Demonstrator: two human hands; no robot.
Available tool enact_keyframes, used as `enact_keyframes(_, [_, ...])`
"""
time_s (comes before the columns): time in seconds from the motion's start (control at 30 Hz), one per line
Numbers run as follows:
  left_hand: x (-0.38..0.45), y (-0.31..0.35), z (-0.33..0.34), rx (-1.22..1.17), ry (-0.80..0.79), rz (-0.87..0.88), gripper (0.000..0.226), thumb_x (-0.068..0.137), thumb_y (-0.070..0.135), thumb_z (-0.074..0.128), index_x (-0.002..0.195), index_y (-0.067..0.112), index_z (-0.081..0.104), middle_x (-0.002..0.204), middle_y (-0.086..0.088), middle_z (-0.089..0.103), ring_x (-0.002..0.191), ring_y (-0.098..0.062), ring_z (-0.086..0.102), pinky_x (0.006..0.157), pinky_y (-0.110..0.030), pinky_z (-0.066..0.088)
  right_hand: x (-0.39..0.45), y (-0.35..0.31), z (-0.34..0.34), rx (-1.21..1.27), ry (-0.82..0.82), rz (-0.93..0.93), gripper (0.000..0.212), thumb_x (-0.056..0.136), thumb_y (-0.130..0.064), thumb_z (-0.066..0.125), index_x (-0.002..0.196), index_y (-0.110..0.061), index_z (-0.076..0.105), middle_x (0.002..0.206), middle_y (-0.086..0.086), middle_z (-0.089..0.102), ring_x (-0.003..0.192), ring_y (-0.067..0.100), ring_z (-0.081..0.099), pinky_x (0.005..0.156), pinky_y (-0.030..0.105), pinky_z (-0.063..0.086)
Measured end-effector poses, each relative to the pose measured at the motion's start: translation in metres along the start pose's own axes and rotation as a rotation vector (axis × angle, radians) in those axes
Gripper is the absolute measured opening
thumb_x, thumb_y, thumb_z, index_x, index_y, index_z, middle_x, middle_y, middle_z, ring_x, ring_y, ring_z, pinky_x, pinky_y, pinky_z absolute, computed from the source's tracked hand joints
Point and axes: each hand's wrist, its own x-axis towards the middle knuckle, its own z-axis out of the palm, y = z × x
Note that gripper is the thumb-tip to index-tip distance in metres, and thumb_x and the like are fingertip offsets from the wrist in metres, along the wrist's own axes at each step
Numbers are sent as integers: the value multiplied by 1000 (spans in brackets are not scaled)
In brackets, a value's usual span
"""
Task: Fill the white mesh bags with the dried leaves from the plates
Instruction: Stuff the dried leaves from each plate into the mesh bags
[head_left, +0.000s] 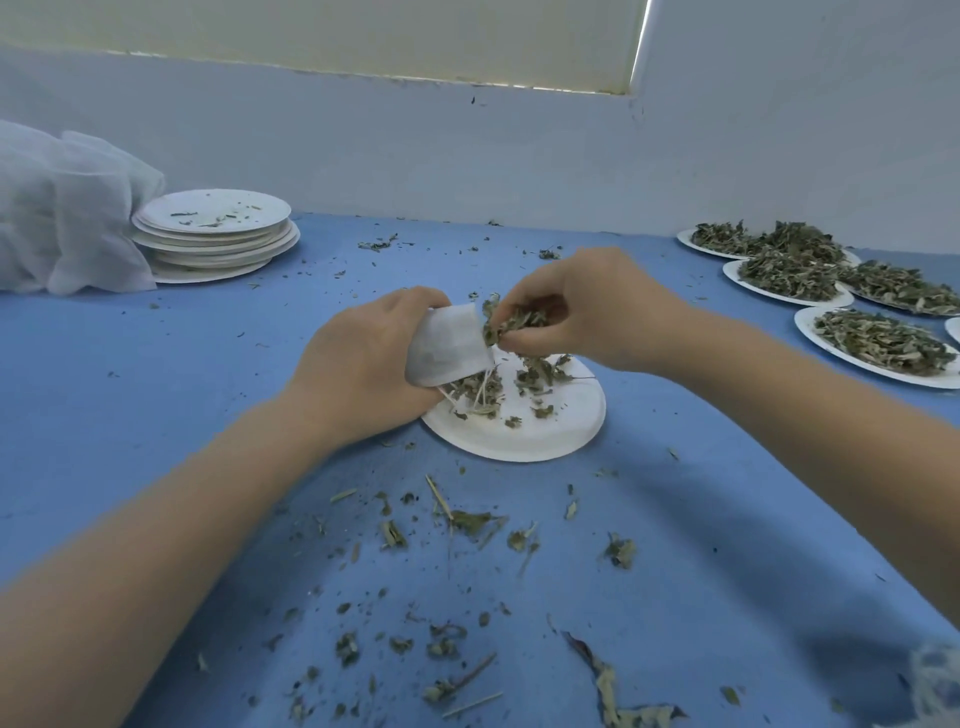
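A blue tabletop (156, 415) fills the frame, littered with crumbs. At centre sits a white plate (545, 431). Above it the left hand (358, 374) grips a white mesh bag (447, 348); the right hand (587, 312) pinches dried leaves (511, 322) at its mouth.

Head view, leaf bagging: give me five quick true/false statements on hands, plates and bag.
1. The left hand holds a white mesh bag. True.
2. The right hand is empty. False: it pinches a clump of dried leaves at the bag's mouth.
3. The plate under the hands is heaped full. False: only scattered leaves remain on it.
4. A stack of emptied plates sits at the far left. True.
5. The full plates are on the person's left. False: they are at the far right.
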Motion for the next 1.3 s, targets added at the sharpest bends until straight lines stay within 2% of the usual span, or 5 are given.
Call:
enact_keyframes(0.4, [-1, 4, 2, -192, 27, -29, 55, 62, 36, 65, 115, 26, 53, 89, 14, 53, 79, -12, 50, 66, -24, 36, 11, -10, 15, 209, -48, -82, 26, 74, -11, 78, 98, -21, 73, 74, -28, 66, 77, -12, 63, 71, 6, 47])
enact_keyframes(0.63, [1, 1, 2, -113, 23, -41, 55, 68, 32, 73, 118, 27, 51, 93, 13, 51, 81, -12, 47, 69, -27, 35, 9, -7, 2, 432, -266, -23, 29, 84, -8, 68, 104, -29, 70, 104, 5, 72, 106, 46, 57, 90, 65, 43])
enact_keyframes(0.97, [1, 2, 2, -143, 15, -46, 55, 67, 29, 76, 117, 27, 52, 93, 13, 52, 84, -14, 50, 71, -28, 38, 8, -11, 9, 159, 26, -62, 25, 79, -7, 71, 91, -29, 74, 78, -11, 70, 70, -2, 60, 71, 6, 46])
enact_keyframes(1.13, [-1, 8, 1, -159, 1, -55, 57, 65, 37, 67, 118, 26, 52, 87, 16, 47, 82, -11, 46, 68, -24, 32, 8, -18, 22, 41, 60, -42, 29, 79, -2, 63, 93, -24, 75, 71, -3, 68, 62, 7, 49, 59, 12, 39])
enact_keyframes(1.3, [-2, 13, 1, -207, -12, -53, 57, 64, 47, 67, 115, 25, 53, 86, 14, 53, 79, -11, 50, 63, -23, 35, 7, -22, 22, 201, -104, -5, 29, 79, 2, 62, 97, -18, 73, 84, 0, 72, 88, 22, 66, 81, 35, 53])
